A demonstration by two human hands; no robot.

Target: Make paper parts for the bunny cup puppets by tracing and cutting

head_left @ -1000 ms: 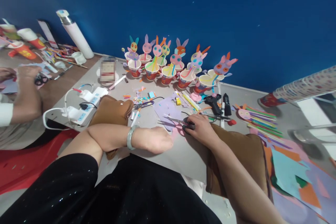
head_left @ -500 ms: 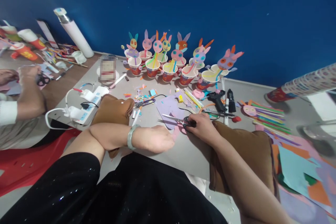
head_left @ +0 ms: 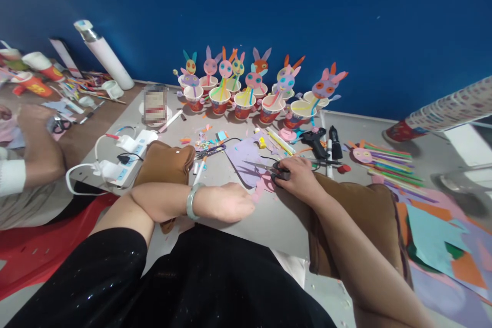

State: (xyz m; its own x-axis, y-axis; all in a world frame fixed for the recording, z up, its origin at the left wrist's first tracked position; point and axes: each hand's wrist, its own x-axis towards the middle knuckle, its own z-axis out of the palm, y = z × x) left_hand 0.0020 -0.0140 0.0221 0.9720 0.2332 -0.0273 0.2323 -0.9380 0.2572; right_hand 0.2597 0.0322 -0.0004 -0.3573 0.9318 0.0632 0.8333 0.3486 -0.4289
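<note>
In my right hand (head_left: 298, 177) is a pair of black-handled scissors (head_left: 259, 165), fingers wrapped round the handles and blades pointing left. My left hand (head_left: 228, 202) is closed, knuckles up, on a small piece of pink paper (head_left: 263, 183) that sticks out past its fingertips. The paper lies just below the blades, and I cannot tell whether they touch it. Beneath the blades, a purple sheet of paper (head_left: 243, 156) rests on the grey table. The left fingertips are mostly hidden.
Several paper cups with rabbit faces (head_left: 246, 105) line the wall. A glue gun (head_left: 317, 142) and markers lie beyond my right hand. Brown cushions (head_left: 357, 215) flank my forearms. A power strip (head_left: 136, 156) sits left, near a co-worker's arm (head_left: 40, 143). Coloured paper (head_left: 434, 236) lies right.
The scissors have shifted slightly right and away from my left hand. More of the pink paper shows between the hands. My left hand has barely moved; the whole view has shifted a little.
</note>
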